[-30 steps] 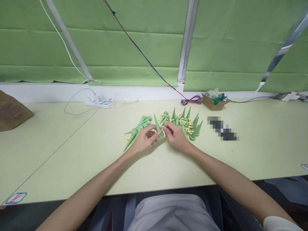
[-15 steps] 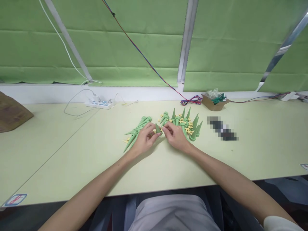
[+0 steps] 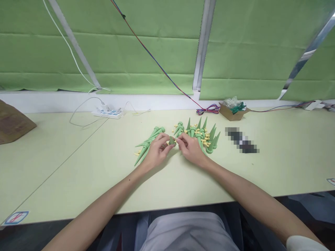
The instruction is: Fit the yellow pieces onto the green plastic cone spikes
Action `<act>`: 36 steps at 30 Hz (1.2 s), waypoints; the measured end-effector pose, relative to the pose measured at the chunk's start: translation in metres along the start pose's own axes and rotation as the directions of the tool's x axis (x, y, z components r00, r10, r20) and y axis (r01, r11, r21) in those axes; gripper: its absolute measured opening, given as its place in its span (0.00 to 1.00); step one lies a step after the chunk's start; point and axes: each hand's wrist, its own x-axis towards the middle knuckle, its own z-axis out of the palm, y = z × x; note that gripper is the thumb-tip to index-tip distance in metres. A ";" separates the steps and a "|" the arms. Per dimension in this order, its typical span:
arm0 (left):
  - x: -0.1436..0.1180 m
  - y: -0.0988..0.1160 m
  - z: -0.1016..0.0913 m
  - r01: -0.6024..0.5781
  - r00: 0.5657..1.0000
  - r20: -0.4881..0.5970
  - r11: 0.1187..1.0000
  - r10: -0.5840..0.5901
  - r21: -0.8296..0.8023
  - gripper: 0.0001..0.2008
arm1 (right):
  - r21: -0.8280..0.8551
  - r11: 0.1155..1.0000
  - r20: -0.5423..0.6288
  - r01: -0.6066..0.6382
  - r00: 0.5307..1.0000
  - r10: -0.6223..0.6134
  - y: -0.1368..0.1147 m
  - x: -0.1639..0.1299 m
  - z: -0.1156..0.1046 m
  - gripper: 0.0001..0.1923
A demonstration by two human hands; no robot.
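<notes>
My left hand point(image 3: 157, 151) grips a green plastic cone spike point(image 3: 171, 140) by its wide end, its open mouth turned toward me. My right hand point(image 3: 191, 149) pinches a small yellow piece point(image 3: 176, 139) right against that mouth. Both hands rest on the pale green table point(image 3: 78, 164). Left of my hands lies a pile of green spikes point(image 3: 150, 139) on their sides. Behind my right hand stands a cluster of upright green spikes mixed with loose yellow pieces point(image 3: 204, 134).
A white power strip point(image 3: 108, 112) with cables sits at the back left. A small cardboard box point(image 3: 232, 111) with green and clear parts stands at the back right, next to coiled red-blue wires point(image 3: 208, 109). A brown cardboard piece point(image 3: 13, 123) lies at the far left.
The spike in my left hand has tipped from pointing upward to lying with its mouth toward me. My right hand stays at the mouth with the yellow piece.
</notes>
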 end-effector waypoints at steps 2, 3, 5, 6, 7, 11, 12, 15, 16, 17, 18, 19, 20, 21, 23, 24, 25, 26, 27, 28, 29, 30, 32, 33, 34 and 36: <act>0.000 -0.001 0.000 -0.001 1.000 -0.004 1.000 0.001 -0.002 0.09 | -0.010 1.000 0.001 -0.001 1.000 0.001 0.000 0.000 0.000 0.12; 0.000 -0.001 0.000 -0.003 1.000 -0.008 1.000 0.003 -0.002 0.09 | -0.014 1.000 0.003 -0.001 1.000 0.001 0.000 0.000 0.000 0.12; 0.000 -0.003 0.000 -0.012 1.000 -0.017 1.000 0.012 0.002 0.08 | -0.023 1.000 0.006 0.000 1.000 0.001 0.000 0.001 0.000 0.12; 0.000 -0.004 0.000 -0.017 1.000 -0.019 1.000 0.017 0.005 0.08 | -0.028 1.000 0.006 -0.001 1.000 0.002 0.000 0.001 0.000 0.13; 0.000 -0.005 0.000 -0.022 1.000 -0.020 1.000 0.022 0.007 0.08 | -0.035 0.999 0.008 -0.002 1.000 0.003 0.000 0.001 0.000 0.13; 0.000 -0.007 0.001 -0.033 0.999 -0.003 0.999 0.033 0.005 0.08 | -0.076 0.997 0.008 0.008 1.000 -0.008 0.002 0.002 -0.001 0.15; 0.000 -0.008 0.001 -0.036 0.999 0.005 0.999 0.036 0.002 0.08 | -0.087 0.996 0.007 0.013 1.000 -0.012 0.002 0.002 -0.001 0.15; 0.000 -0.008 0.001 -0.047 0.999 0.024 0.999 0.047 0.002 0.07 | -0.108 0.994 0.006 0.018 1.000 -0.017 0.002 0.003 -0.001 0.16; 0.000 -0.009 0.001 -0.041 0.999 0.028 0.999 0.041 0.001 0.07 | -0.110 0.994 0.005 0.017 1.000 -0.016 0.001 0.003 -0.001 0.16; 0.000 -0.009 0.002 -0.028 0.999 0.033 1.000 0.028 -0.006 0.08 | -0.112 0.994 0.001 0.014 1.000 -0.014 0.001 0.003 -0.001 0.17; 0.000 -0.009 0.002 -0.009 0.999 0.039 1.000 0.010 -0.021 0.08 | -0.112 0.994 -0.005 0.012 1.000 -0.013 0.000 0.003 0.000 0.17; 0.001 -0.009 0.002 0.017 0.999 0.041 0.999 -0.015 -0.044 0.08 | -0.112 0.994 -0.013 0.009 1.000 -0.011 0.000 0.003 0.000 0.17; 0.001 -0.008 0.003 0.043 0.998 0.042 0.996 -0.040 -0.072 0.09 | -0.111 0.994 -0.023 0.007 1.000 -0.010 -0.001 0.004 0.000 0.17; 0.001 -0.007 0.003 0.072 0.997 0.040 0.992 -0.068 -0.100 0.11 | -0.111 0.994 -0.036 0.004 0.999 -0.008 -0.001 0.004 0.000 0.17; 0.002 -0.004 0.003 0.135 0.991 0.032 0.981 -0.132 -0.142 0.14 | -0.113 0.994 -0.074 -0.001 0.997 -0.008 -0.001 0.004 0.000 0.17; 0.003 -0.003 0.002 0.165 0.986 0.033 0.974 -0.162 -0.156 0.15 | -0.116 0.993 -0.097 -0.003 0.995 -0.009 -0.001 0.004 -0.001 0.17; 0.003 -0.001 0.001 0.191 0.982 0.037 0.967 -0.187 -0.171 0.15 | -0.118 0.993 -0.122 -0.005 0.993 -0.010 0.000 0.004 -0.001 0.17; 0.004 0.000 0.000 0.215 0.977 0.039 0.958 -0.212 -0.191 0.16 | -0.120 0.993 -0.145 -0.005 0.989 -0.012 -0.001 0.004 -0.002 0.17; 0.005 0.001 -0.001 0.234 0.972 0.034 0.948 -0.232 -0.216 0.16 | -0.119 0.993 -0.166 -0.003 0.986 -0.017 -0.001 0.004 -0.002 0.17; 0.006 0.001 -0.002 0.254 0.967 0.035 0.935 -0.254 -0.248 0.16 | -0.116 0.993 -0.184 0.002 0.983 -0.023 -0.001 0.004 -0.003 0.17; 0.007 0.001 -0.004 0.274 0.961 0.035 0.919 -0.275 -0.285 0.17 | -0.112 0.994 -0.197 0.010 0.980 -0.032 -0.002 0.004 -0.003 0.17; 0.008 0.001 -0.005 0.296 0.954 0.052 0.899 -0.295 -0.322 0.19 | -0.107 0.994 -0.207 0.020 0.978 -0.042 -0.002 0.004 -0.003 0.17; 0.010 0.000 -0.006 0.356 0.934 0.139 0.852 -0.328 -0.384 0.24 | -0.097 0.994 -0.215 0.043 0.975 -0.063 -0.004 0.004 -0.004 0.17; 0.010 0.000 -0.006 0.395 0.918 0.203 0.827 -0.341 -0.400 0.27 | -0.094 0.994 -0.214 0.055 0.974 -0.074 -0.004 0.003 -0.003 0.17; 0.010 0.000 -0.005 0.434 0.898 0.269 0.804 -0.349 -0.407 0.30 | -0.093 0.993 -0.210 0.067 0.974 -0.085 -0.005 0.003 -0.003 0.17; 0.008 0.000 -0.003 0.494 0.858 0.372 0.766 -0.354 -0.412 0.33 | -0.094 0.991 -0.196 0.092 0.975 -0.109 -0.005 0.002 -0.003 0.16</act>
